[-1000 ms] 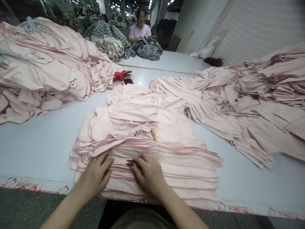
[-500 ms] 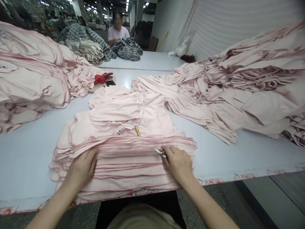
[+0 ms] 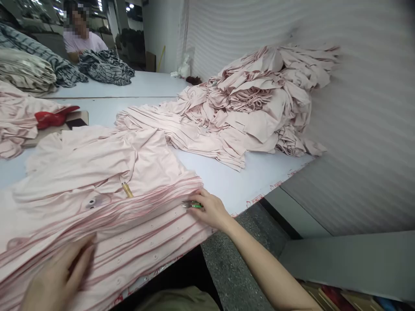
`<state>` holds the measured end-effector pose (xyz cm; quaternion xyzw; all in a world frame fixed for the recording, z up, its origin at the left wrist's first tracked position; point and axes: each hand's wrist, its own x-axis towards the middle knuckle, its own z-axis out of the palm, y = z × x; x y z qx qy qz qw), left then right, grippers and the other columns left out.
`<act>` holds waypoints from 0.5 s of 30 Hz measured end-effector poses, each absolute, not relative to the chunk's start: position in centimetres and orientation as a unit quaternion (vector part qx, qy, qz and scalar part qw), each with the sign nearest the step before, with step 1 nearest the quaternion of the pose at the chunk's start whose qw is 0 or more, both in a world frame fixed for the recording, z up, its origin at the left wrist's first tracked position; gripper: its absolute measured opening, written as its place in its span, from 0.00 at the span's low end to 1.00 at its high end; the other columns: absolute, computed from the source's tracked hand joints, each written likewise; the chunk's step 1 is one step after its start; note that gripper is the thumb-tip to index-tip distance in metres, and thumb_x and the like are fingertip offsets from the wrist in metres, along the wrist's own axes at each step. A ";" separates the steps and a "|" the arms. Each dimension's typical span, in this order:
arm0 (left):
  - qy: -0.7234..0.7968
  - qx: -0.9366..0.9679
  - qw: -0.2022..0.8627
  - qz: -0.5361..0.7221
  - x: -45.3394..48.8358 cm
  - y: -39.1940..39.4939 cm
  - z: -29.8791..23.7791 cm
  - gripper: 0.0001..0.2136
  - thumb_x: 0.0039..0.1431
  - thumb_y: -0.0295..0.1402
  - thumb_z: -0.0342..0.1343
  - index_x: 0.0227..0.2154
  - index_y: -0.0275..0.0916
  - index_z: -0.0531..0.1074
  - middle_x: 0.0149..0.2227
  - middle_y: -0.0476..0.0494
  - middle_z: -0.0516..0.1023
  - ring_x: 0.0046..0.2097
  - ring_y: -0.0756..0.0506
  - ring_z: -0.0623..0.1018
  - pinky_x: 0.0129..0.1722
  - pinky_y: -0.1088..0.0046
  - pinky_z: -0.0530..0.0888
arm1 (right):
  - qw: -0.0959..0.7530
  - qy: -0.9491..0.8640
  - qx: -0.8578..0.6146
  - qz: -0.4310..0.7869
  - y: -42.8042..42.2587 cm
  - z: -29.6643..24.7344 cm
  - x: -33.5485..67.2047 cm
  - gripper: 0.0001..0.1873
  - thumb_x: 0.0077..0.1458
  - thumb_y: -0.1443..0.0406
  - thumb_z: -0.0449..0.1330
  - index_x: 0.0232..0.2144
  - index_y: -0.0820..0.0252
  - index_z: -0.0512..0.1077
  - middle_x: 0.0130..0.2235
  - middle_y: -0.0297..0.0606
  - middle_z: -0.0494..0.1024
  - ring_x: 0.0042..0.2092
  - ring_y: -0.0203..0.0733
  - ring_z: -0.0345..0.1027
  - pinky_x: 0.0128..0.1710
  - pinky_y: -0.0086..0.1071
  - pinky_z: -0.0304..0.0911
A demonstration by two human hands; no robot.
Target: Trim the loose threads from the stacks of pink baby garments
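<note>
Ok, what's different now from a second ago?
The right hand, thread snips in its grip, has gone from the middle of the stack of pink garments to its right end. The view has swung right, leaving the left pile mostly out of frame. The left hand is blurred; its hold can't be told. Unchanged: the tan-handled tool lying on the garments, and the co-worker across the table.
</note>
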<state>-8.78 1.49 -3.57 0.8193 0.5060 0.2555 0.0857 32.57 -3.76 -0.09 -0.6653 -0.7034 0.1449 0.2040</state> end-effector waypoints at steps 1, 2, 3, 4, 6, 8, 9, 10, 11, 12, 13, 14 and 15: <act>0.485 0.833 0.080 0.254 -7.7 1.7 -3.4 0.13 0.60 0.46 0.51 0.44 0.51 0.73 0.40 0.52 0.82 0.38 0.44 0.80 0.38 0.67 0.77 | 0.213 -0.711 -0.654 0.147 -3.9 -0.4 32.7 0.13 0.57 0.63 0.65 0.45 0.54 0.75 0.47 0.36 0.75 0.44 0.40 0.71 0.41 0.31 0.63; 0.462 0.845 0.081 0.257 -6.6 1.8 -3.1 0.13 0.60 0.46 0.52 0.45 0.51 0.73 0.42 0.52 0.82 0.39 0.45 0.81 0.40 0.68 0.77 | 0.219 -0.720 -0.643 0.143 -4.0 -0.7 32.7 0.12 0.57 0.63 0.65 0.44 0.54 0.75 0.45 0.36 0.75 0.43 0.40 0.71 0.41 0.31 0.63; 0.440 0.855 0.083 0.261 -5.4 1.9 -2.7 0.13 0.60 0.45 0.52 0.44 0.50 0.73 0.43 0.51 0.82 0.41 0.45 0.81 0.42 0.69 0.77 | 0.225 -0.730 -0.632 0.135 -4.1 -1.1 32.5 0.10 0.58 0.63 0.64 0.43 0.55 0.76 0.44 0.36 0.76 0.42 0.40 0.71 0.41 0.31 0.63; 0.424 0.861 0.086 0.267 -4.3 2.0 -2.4 0.12 0.61 0.45 0.52 0.43 0.49 0.74 0.43 0.50 0.81 0.42 0.45 0.81 0.43 0.70 0.77 | 0.229 -0.740 -0.620 0.126 -4.1 -1.4 32.1 0.09 0.58 0.63 0.64 0.42 0.55 0.77 0.42 0.36 0.76 0.41 0.40 0.71 0.41 0.31 0.62; 0.411 0.866 0.094 0.269 -2.2 2.0 -1.9 0.11 0.61 0.43 0.51 0.39 0.48 0.77 0.43 0.47 0.80 0.44 0.45 0.80 0.43 0.70 0.77 | 0.239 -0.756 -0.599 0.113 -3.9 -1.9 31.0 0.07 0.59 0.63 0.63 0.41 0.56 0.78 0.40 0.36 0.77 0.39 0.39 0.71 0.40 0.31 0.62; 0.422 0.862 0.100 0.263 -0.4 1.8 -1.8 0.12 0.61 0.42 0.51 0.37 0.47 0.78 0.43 0.44 0.78 0.44 0.45 0.79 0.42 0.69 0.76 | 0.251 -0.769 -0.577 0.114 -3.7 -2.1 29.5 0.07 0.60 0.63 0.63 0.40 0.56 0.78 0.40 0.36 0.77 0.39 0.39 0.71 0.40 0.31 0.61; 0.430 0.859 0.101 0.258 0.5 1.5 -1.8 0.11 0.60 0.41 0.51 0.37 0.47 0.79 0.43 0.43 0.77 0.44 0.44 0.78 0.40 0.68 0.76 | 0.256 -0.775 -0.565 0.119 -3.5 -2.1 28.7 0.07 0.60 0.63 0.63 0.40 0.56 0.77 0.40 0.36 0.77 0.39 0.39 0.71 0.40 0.31 0.61; 0.438 0.857 0.103 0.252 1.4 1.2 -1.9 0.11 0.60 0.40 0.52 0.37 0.47 0.79 0.42 0.42 0.77 0.42 0.44 0.78 0.39 0.67 0.75 | 0.259 -0.780 -0.556 0.124 -3.3 -2.0 28.0 0.07 0.59 0.63 0.63 0.41 0.56 0.77 0.40 0.36 0.77 0.40 0.39 0.71 0.40 0.31 0.61; 0.447 0.855 0.104 0.243 2.3 0.9 -2.1 0.11 0.60 0.39 0.52 0.38 0.48 0.79 0.41 0.43 0.76 0.41 0.44 0.77 0.38 0.65 0.74 | 0.261 -0.783 -0.550 0.128 -3.1 -2.0 27.4 0.07 0.59 0.63 0.63 0.40 0.57 0.77 0.40 0.36 0.77 0.40 0.40 0.71 0.40 0.32 0.61; 0.456 0.852 0.106 0.235 3.2 0.6 -2.2 0.10 0.59 0.38 0.53 0.38 0.48 0.78 0.40 0.43 0.76 0.40 0.44 0.77 0.38 0.64 0.73 | 0.263 -0.782 -0.549 0.132 -2.9 -1.9 26.9 0.07 0.59 0.63 0.63 0.40 0.57 0.77 0.39 0.36 0.77 0.40 0.40 0.71 0.39 0.32 0.61; 0.467 0.848 0.108 0.226 4.2 0.3 -2.4 0.10 0.59 0.37 0.53 0.39 0.48 0.78 0.39 0.44 0.76 0.40 0.44 0.77 0.38 0.63 0.72 | 0.267 -0.777 -0.553 0.136 -2.6 -1.9 26.5 0.06 0.59 0.64 0.63 0.40 0.57 0.77 0.39 0.36 0.77 0.40 0.40 0.71 0.39 0.32 0.62; 0.474 0.845 0.111 0.222 5.1 0.1 -2.5 0.09 0.59 0.36 0.53 0.38 0.47 0.78 0.38 0.44 0.76 0.39 0.44 0.76 0.38 0.63 0.71 | 0.273 -0.770 -0.560 0.140 -2.4 -1.9 26.3 0.06 0.59 0.65 0.64 0.39 0.58 0.77 0.39 0.36 0.77 0.40 0.40 0.71 0.40 0.32 0.62; 0.479 0.842 0.115 0.221 5.9 -0.1 -2.7 0.08 0.59 0.34 0.53 0.36 0.46 0.77 0.37 0.44 0.76 0.39 0.44 0.76 0.38 0.63 0.70 | 0.281 -0.761 -0.566 0.146 -2.2 -1.9 26.3 0.06 0.58 0.65 0.64 0.39 0.58 0.77 0.39 0.37 0.77 0.40 0.40 0.71 0.40 0.32 0.62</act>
